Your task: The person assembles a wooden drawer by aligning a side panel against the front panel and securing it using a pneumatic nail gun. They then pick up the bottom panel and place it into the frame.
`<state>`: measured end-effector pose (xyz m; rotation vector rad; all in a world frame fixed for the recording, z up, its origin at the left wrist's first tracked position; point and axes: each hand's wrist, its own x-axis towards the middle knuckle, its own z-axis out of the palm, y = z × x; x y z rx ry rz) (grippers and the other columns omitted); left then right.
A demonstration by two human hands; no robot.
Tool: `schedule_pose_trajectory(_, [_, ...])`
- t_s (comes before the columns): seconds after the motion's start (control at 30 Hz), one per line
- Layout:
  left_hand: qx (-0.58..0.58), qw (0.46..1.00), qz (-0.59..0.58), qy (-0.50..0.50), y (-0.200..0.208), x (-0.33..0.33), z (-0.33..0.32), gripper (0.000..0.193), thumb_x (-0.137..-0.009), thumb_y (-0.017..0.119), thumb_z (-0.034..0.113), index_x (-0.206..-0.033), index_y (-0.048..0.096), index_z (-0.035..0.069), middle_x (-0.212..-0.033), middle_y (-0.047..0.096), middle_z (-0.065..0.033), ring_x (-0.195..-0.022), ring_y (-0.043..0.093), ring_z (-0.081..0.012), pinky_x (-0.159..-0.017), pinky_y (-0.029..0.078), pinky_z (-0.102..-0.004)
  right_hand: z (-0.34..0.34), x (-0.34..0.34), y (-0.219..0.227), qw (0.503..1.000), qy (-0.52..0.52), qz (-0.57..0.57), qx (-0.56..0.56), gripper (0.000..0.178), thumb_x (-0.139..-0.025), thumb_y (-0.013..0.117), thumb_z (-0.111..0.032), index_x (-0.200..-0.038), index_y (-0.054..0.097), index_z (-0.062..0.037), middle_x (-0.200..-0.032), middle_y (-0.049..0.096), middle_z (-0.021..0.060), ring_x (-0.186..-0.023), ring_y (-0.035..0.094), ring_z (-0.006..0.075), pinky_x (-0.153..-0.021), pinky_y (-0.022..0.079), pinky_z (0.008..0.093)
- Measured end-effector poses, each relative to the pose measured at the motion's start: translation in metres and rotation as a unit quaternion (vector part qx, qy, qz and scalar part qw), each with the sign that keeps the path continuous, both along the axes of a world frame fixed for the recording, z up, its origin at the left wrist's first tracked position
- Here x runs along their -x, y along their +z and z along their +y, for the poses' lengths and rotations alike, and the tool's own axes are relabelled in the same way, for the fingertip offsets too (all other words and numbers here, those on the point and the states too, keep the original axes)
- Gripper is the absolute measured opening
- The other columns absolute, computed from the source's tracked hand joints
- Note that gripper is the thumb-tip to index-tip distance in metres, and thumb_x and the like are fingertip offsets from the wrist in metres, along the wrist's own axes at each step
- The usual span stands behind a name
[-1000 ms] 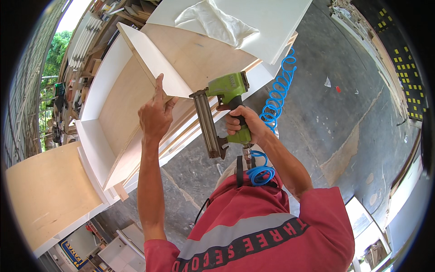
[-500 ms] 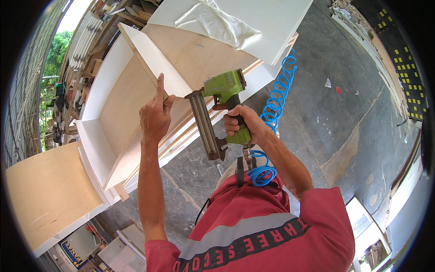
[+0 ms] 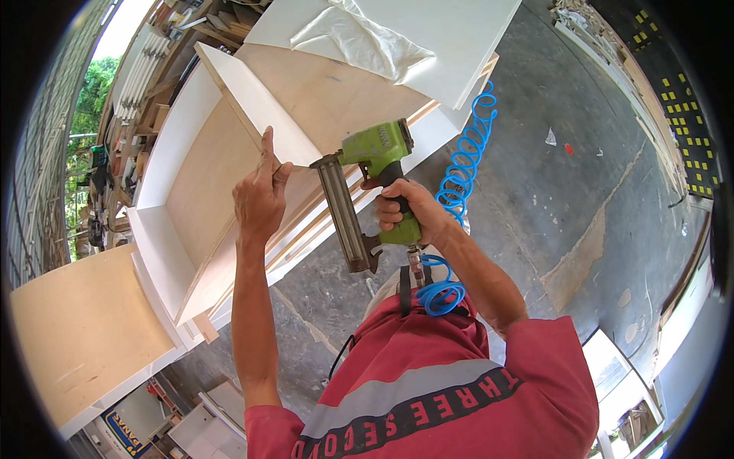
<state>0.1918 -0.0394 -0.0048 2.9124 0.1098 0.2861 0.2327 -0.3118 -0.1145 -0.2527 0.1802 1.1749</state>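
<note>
My right hand [image 3: 409, 210] is wrapped round the black grip of a green nail gun [image 3: 378, 145]. The gun's long metal magazine [image 3: 344, 218] slants down toward me, and its nose is close to the near end of a white divider board [image 3: 264, 103]. My left hand [image 3: 260, 203] holds that board at its near end, index finger stretched along the pale edge and thumb out to the side; the other fingers are partly hidden. The board stands across a wooden cabinet carcass [image 3: 202, 164] with white side walls. A coiled blue air hose [image 3: 442, 294] joins the gun's base.
A white panel [image 3: 451, 46] with a crumpled white cloth [image 3: 367, 42] lies across the carcass's far end. More hose coil [image 3: 470, 157] hangs to the right, over the grey concrete floor [image 3: 566, 191]. Timber offcuts [image 3: 229, 19] are stacked at the far left. A curved plywood panel [image 3: 88, 329] is at left.
</note>
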Motion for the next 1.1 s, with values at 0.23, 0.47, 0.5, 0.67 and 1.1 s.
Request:
schedule_pose_trajectory(0.23, [0.000, 1.000, 0.021, 0.009, 0.005, 0.000, -0.002, 0.061, -0.110, 0.054, 0.034, -0.165, 0.034, 0.017, -0.062, 0.055, -0.0130, -0.053, 0.050, -0.0292, -0.058, 0.043, -0.0437, -0.006, -0.006, 0.015, 1.000, 0.003, -0.016, 0.003, 0.037, -0.099, 0.054, -0.013, -0.133, 0.056, 0.0028, -0.071, 0.042, -0.0027, -0.060, 0.043, 0.0093, -0.063, 0.047, 0.0316])
schedule_pose_trajectory(0.47, [0.061, 0.998, 0.024, 0.010, 0.011, 0.002, -0.001, 0.056, -0.112, 0.049, 0.034, -0.164, 0.037, 0.017, -0.066, 0.048, -0.0132, -0.058, 0.049, -0.0288, -0.061, 0.042, -0.0421, -0.004, -0.007, 0.020, 1.000, 0.005, -0.019, 0.009, 0.038, -0.099, 0.055, -0.013, -0.134, 0.056, 0.0023, -0.072, 0.044, -0.0018, -0.060, 0.044, 0.0102, -0.064, 0.048, 0.0325])
schedule_pose_trajectory(0.5, [0.068, 0.997, 0.031, 0.013, 0.012, 0.001, -0.002, 0.055, -0.112, 0.048, 0.034, -0.164, 0.038, 0.017, -0.067, 0.048, -0.0132, -0.059, 0.049, -0.0288, -0.062, 0.043, -0.0416, -0.004, -0.007, 0.018, 1.000, 0.006, -0.015, 0.006, 0.038, -0.099, 0.055, -0.013, -0.134, 0.055, 0.0024, -0.072, 0.044, -0.0019, -0.060, 0.044, 0.0101, -0.064, 0.048, 0.0325])
schedule_pose_trajectory(0.67, [0.088, 0.996, 0.031, 0.008, 0.013, 0.001, -0.003, 0.056, -0.113, 0.045, 0.038, -0.164, 0.037, 0.015, -0.068, 0.048, -0.0129, -0.061, 0.050, -0.0290, -0.063, 0.043, -0.0413, -0.004, -0.007, 0.022, 1.000, 0.008, -0.020, -0.004, 0.039, -0.099, 0.054, -0.013, -0.135, 0.055, 0.0028, -0.073, 0.043, -0.0025, -0.060, 0.043, 0.0093, -0.065, 0.049, 0.0322])
schedule_pose_trajectory(1.1, [0.081, 0.995, 0.046, 0.016, 0.014, 0.001, -0.001, 0.056, -0.114, 0.038, 0.042, -0.164, 0.037, 0.016, -0.065, 0.044, -0.0126, -0.059, 0.048, -0.0284, -0.062, 0.041, -0.0418, -0.001, -0.007, 0.019, 1.000, 0.003, -0.029, 0.012, 0.035, -0.099, 0.055, -0.013, -0.130, 0.055, 0.0027, -0.071, 0.042, -0.0030, -0.058, 0.042, 0.0088, -0.060, 0.046, 0.0309])
